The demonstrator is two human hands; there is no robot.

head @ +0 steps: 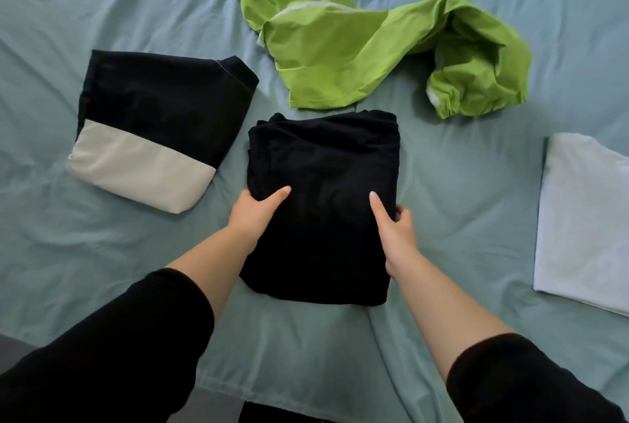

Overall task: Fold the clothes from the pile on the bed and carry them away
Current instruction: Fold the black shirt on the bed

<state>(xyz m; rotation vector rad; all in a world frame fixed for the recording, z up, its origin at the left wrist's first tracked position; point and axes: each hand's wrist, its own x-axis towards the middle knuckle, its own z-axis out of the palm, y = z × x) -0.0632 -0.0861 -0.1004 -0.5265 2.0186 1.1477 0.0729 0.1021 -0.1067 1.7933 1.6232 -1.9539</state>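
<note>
A folded black garment [323, 184] lies in the middle of the bed. My left hand [253, 216] grips its left edge, thumb on top and fingers hidden underneath. On the opposite side my right hand [394, 230] holds the right edge, one digit lying on top and the others curled round the side. A crumpled, unfolded lime-green garment [367, 51] lies just beyond it. To the left sits a folded black and cream garment [153, 130]. A folded pale blue garment [585, 218] rests at the right.
A wrinkled teal sheet [459, 184] covers the bed, and its near edge runs along the bottom of the view. Grey floor [20, 347] shows at the lower left. Something dark [272, 414] sits below the bed edge at the bottom centre.
</note>
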